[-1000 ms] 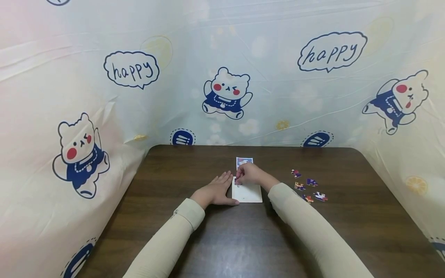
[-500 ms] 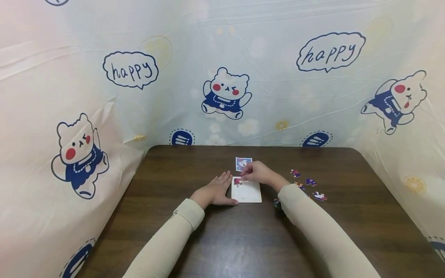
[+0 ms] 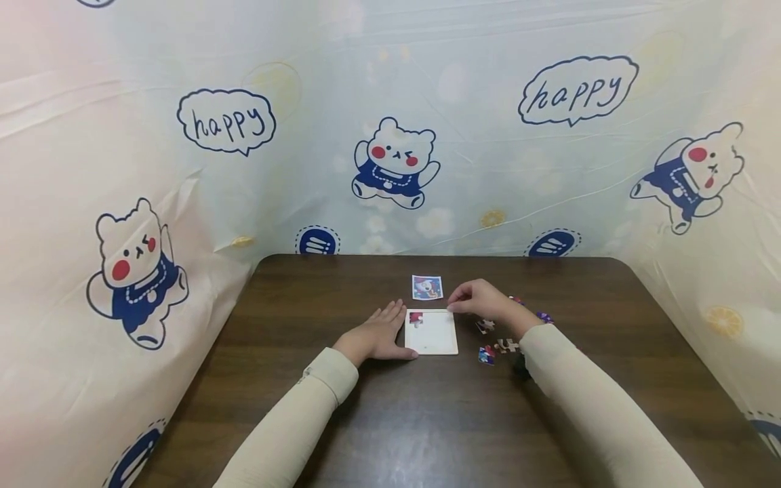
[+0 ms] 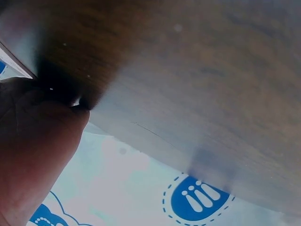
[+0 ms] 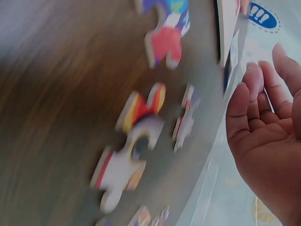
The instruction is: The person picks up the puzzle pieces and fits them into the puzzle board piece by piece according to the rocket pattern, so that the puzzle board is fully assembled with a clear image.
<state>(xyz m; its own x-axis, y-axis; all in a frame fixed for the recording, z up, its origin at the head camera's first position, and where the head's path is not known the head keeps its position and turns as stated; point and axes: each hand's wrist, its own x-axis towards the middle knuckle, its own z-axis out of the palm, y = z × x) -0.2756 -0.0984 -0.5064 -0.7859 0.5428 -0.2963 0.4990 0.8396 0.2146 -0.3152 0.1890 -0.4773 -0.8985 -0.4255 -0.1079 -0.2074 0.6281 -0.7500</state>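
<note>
A white square puzzle board [image 3: 436,336] lies at the middle of the table. In its upper left corner sits a red and purple jigsaw piece [image 3: 415,317]. My left hand [image 3: 377,335] rests flat along the board's left edge, fingers extended, thumb at the near corner. Just off the board's upper right corner is my right hand [image 3: 485,301], its fingers loosely bent with nothing between them. Below that hand, loose jigsaw pieces [image 5: 115,174] show in the right wrist view, one white with red and yellow. The left wrist view catches mostly my thumb [image 4: 42,146] and the tabletop.
Behind the board lies a small picture card [image 3: 427,288]. Several loose pieces are scattered to the right, including a blue and red one [image 3: 486,355]; my right forearm covers some. A printed cloth [image 3: 482,169] hangs behind the brown table [image 3: 378,434].
My right hand has let go of the piece in the board's corner and moved right, off the board, uncovering the card and piece. The left hand has stayed in place.
</note>
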